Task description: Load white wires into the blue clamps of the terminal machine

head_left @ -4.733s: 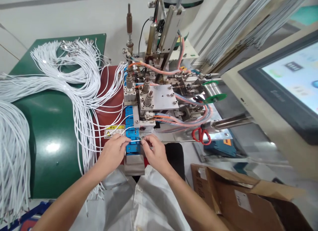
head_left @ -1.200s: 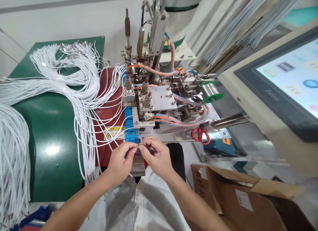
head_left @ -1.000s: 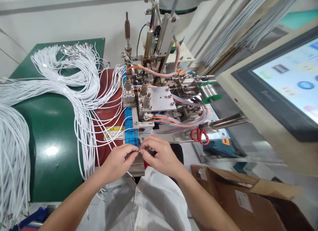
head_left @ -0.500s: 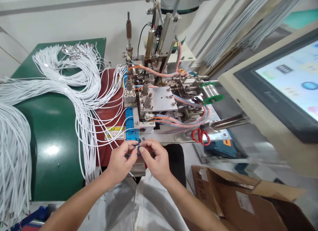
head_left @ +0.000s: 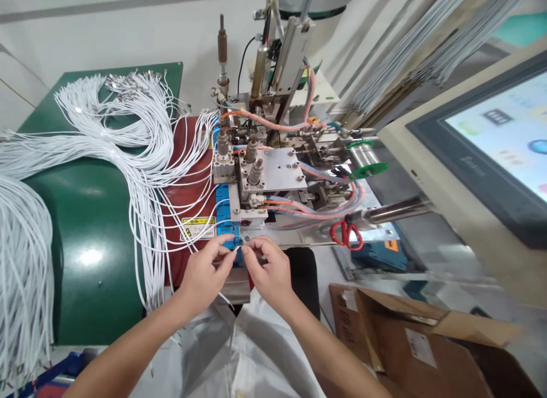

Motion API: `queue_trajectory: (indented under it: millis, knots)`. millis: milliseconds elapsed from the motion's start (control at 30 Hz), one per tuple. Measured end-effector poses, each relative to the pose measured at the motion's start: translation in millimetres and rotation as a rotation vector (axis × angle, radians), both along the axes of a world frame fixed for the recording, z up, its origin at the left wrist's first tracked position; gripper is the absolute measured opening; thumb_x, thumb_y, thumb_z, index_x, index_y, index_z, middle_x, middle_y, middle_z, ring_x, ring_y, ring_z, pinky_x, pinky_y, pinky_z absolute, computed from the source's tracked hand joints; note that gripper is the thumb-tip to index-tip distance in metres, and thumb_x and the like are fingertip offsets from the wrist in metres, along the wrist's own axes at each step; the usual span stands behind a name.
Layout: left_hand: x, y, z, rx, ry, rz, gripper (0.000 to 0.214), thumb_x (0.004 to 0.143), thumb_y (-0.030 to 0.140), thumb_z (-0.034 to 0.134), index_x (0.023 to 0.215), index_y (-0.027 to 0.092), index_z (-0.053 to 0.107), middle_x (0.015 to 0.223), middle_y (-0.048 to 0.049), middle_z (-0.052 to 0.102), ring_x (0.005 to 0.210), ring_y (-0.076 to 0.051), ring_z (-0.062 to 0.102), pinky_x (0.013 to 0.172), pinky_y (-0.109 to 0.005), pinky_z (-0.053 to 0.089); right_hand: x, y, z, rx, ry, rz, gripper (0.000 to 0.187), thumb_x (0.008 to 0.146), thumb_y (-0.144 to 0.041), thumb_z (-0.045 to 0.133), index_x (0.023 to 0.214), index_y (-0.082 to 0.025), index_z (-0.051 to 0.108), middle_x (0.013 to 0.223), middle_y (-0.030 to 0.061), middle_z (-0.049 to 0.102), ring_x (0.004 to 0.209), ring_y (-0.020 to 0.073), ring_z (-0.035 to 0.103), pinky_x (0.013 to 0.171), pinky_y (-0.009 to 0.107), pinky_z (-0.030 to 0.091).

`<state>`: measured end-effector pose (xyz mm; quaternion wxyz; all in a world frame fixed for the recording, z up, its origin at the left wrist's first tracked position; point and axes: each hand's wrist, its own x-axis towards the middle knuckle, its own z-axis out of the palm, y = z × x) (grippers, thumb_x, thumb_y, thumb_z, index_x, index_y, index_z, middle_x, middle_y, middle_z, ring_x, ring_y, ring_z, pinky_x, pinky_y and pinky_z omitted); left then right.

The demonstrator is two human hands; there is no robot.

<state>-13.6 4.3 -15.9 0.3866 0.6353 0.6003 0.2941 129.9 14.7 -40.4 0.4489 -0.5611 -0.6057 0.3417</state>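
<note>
My left hand [head_left: 207,272] and my right hand [head_left: 267,269] meet fingertip to fingertip just in front of the blue fixture blocks [head_left: 225,224] of a small assembly machine [head_left: 269,170]. Both hands pinch the end of a thin white wire [head_left: 222,298] that trails down under my left hand. What sits at the wire's tip is too small to make out. Several more white wires [head_left: 145,175] fan from the left across a dark red mat [head_left: 188,184] toward the blue blocks.
Big bundles of white wires [head_left: 25,255] lie on a green table [head_left: 85,227] at left. A touch screen panel [head_left: 491,147] stands at right. Red-handled scissors [head_left: 344,232] lie on the machine plate, an open cardboard box [head_left: 410,341] sits at lower right, and a clear plastic bag [head_left: 256,352] below my hands.
Both hands pulled back from the blue blocks with a wire end, worked it between the fingertips, and have moved slightly forward to the front of the blocks again.
</note>
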Motion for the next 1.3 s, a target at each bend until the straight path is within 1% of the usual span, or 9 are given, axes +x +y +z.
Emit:
queue_trajectory:
  millis: [133, 233, 433, 667, 833, 933, 1000, 1167, 1300]
  knots:
    - [-15, 9, 8.3, 0.06, 0.204, -0.162, 0.021, 0.083, 0.02, 0.049, 0.102, 0.023, 0.058, 0.088, -0.0006, 0.064, 0.079, -0.014, 0.06, 0.073, -0.028, 0.048, 6, 6, -11.9, -0.171, 0.046, 0.02, 0.014, 0.081, -0.025, 0.049, 0.071, -0.019, 0.055, 0.067, 0.0012, 0.056, 0.06, 0.0137, 0.051, 0.057, 0.025, 0.042]
    - [-22, 14, 3.8, 0.138, 0.29, -0.236, 0.022, 0.086, 0.016, 0.044, 0.097, 0.022, 0.062, 0.093, -0.0034, 0.059, 0.086, -0.016, 0.058, 0.078, -0.03, 0.047, 5, 6, -21.2, -0.235, 0.083, 0.029, 0.016, 0.082, -0.028, 0.047, 0.071, -0.019, 0.054, 0.065, 0.0, 0.055, 0.06, 0.0135, 0.05, 0.055, 0.023, 0.041]
    - [-26, 15, -13.9, 0.193, 0.324, -0.218, 0.026, 0.087, 0.014, 0.04, 0.099, 0.019, 0.062, 0.09, -0.0051, 0.056, 0.084, -0.016, 0.058, 0.078, -0.032, 0.048, 1, 3, -28.7, -0.234, 0.043, 0.012, 0.017, 0.083, -0.031, 0.045, 0.074, -0.019, 0.054, 0.065, -0.0001, 0.054, 0.06, 0.0137, 0.05, 0.053, 0.022, 0.04]
    - [-20, 14, -11.7, 0.196, 0.426, -0.178, 0.022, 0.085, 0.012, 0.041, 0.093, 0.015, 0.062, 0.086, -0.0069, 0.059, 0.082, -0.019, 0.058, 0.077, -0.034, 0.048, 2, 6, -28.1, -0.328, 0.018, 0.012, 0.018, 0.08, -0.032, 0.047, 0.069, -0.019, 0.054, 0.061, -0.0005, 0.057, 0.057, 0.0144, 0.051, 0.053, 0.023, 0.039]
    - [-20, 16, -10.2, 0.239, 0.427, -0.218, 0.025, 0.084, 0.008, 0.039, 0.09, 0.017, 0.062, 0.085, -0.0061, 0.06, 0.083, -0.018, 0.057, 0.077, -0.032, 0.048, 10, 13, -27.5, -0.271, -0.12, 0.099, 0.021, 0.084, -0.032, 0.041, 0.072, -0.02, 0.053, 0.067, 0.0, 0.058, 0.061, 0.0145, 0.053, 0.058, 0.024, 0.039]
    - [-21, 17, -11.4, 0.245, 0.419, -0.234, 0.026, 0.084, 0.007, 0.039, 0.09, 0.015, 0.062, 0.084, -0.0066, 0.06, 0.083, -0.018, 0.058, 0.078, -0.032, 0.049, 12, 19, -26.6, -0.173, -0.275, 0.149, 0.027, 0.088, -0.035, 0.036, 0.073, -0.02, 0.053, 0.072, 0.0017, 0.058, 0.069, 0.0159, 0.054, 0.063, 0.025, 0.037]
    - [-21, 17, -12.5, 0.251, 0.425, -0.23, 0.026, 0.083, 0.006, 0.038, 0.09, 0.015, 0.062, 0.084, -0.0069, 0.06, 0.083, -0.018, 0.058, 0.078, -0.032, 0.049, 8, 21, -28.1, -0.096, -0.319, 0.156, 0.03, 0.088, -0.035, 0.035, 0.067, -0.02, 0.049, 0.066, 0.0011, 0.055, 0.066, 0.0155, 0.052, 0.061, 0.025, 0.036]
    - [-20, 13, -12.7, 0.288, 0.469, -0.239, 0.027, 0.083, 0.004, 0.037, 0.092, 0.015, 0.061, 0.086, -0.0077, 0.059, 0.082, -0.018, 0.057, 0.076, -0.032, 0.049, -5, 18, -38.3, -0.092, -0.179, 0.048, 0.034, 0.088, -0.032, 0.032, 0.056, -0.022, 0.034, 0.051, -0.0047, 0.036, 0.049, 0.0115, 0.038, 0.049, 0.023, 0.03]
    - [-18, 11, -10.5, 0.366, 0.618, -0.257, 0.023, 0.084, 0.007, 0.04, 0.09, 0.015, 0.061, 0.081, -0.0074, 0.062, 0.08, -0.021, 0.056, 0.076, -0.037, 0.047, -6, 17, -42.3, -0.117, -0.147, 0.03, 0.035, 0.087, -0.033, 0.034, 0.055, -0.021, 0.033, 0.05, -0.0059, 0.033, 0.048, 0.0106, 0.035, 0.047, 0.022, 0.029]
